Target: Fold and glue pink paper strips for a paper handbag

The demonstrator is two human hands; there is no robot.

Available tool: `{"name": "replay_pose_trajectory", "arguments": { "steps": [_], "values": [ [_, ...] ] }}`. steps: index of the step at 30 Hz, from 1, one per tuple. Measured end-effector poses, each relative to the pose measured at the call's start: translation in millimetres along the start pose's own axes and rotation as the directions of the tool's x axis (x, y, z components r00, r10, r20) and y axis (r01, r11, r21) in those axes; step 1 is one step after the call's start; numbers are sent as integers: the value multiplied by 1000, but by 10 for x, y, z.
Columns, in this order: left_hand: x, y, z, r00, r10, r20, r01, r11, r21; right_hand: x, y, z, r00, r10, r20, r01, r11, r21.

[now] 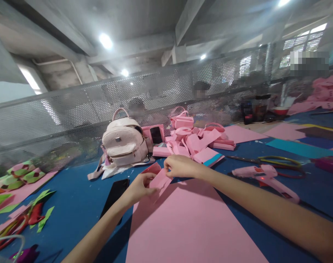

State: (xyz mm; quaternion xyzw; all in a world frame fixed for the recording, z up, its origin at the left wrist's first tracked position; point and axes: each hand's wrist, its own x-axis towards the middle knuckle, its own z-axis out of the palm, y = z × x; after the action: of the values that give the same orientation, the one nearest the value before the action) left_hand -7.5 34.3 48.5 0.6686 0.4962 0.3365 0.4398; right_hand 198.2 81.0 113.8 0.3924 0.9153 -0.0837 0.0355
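Note:
My left hand (139, 187) and my right hand (180, 166) both pinch a small pink paper piece (160, 180), held just above the far edge of a large pink sheet (191, 226) on the blue table. The left hand grips its near left side, the right hand its far upper edge. A reddish piece (152, 168) shows just behind the fingers. A black phone (115, 195) lies flat to the left of my left wrist.
A pale pink backpack (124, 143) stands at the back, beside a heap of folded pink paper bags (195, 140). A pink glue gun (267, 176) and scissors (273, 160) lie to the right. Green and pink scraps (24, 204) lie at the left. People sit beyond the mesh fence.

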Motion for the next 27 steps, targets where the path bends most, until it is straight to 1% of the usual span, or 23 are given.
{"name": "replay_pose_trajectory", "arguments": {
  "steps": [5, 10, 15, 22, 27],
  "values": [
    [-19, 23, 1, 1000, -3, -5, 3, 1000, -5, 18, 28, 8, 1000, 20, -18, -20, 1000, -21],
    [-19, 31, 15, 1000, 1, -6, -1, 1000, -17, 44, 92, 7, 1000, -2, 2, 3, 999, -35],
    [-32, 33, 21, 1000, 3, -8, -3, 1000, -3, 32, 59, 19, 1000, -26, -6, 26, 999, -31],
    [-29, 29, 21, 1000, 12, -20, -12, 1000, 20, 39, 97, 23, 1000, -19, -8, 19, 1000, -11],
    [-22, 13, 23, 1000, 27, -15, -26, 999, 44, 85, 54, 116, 997, -49, -62, 50, 999, 14]
  ]
}}
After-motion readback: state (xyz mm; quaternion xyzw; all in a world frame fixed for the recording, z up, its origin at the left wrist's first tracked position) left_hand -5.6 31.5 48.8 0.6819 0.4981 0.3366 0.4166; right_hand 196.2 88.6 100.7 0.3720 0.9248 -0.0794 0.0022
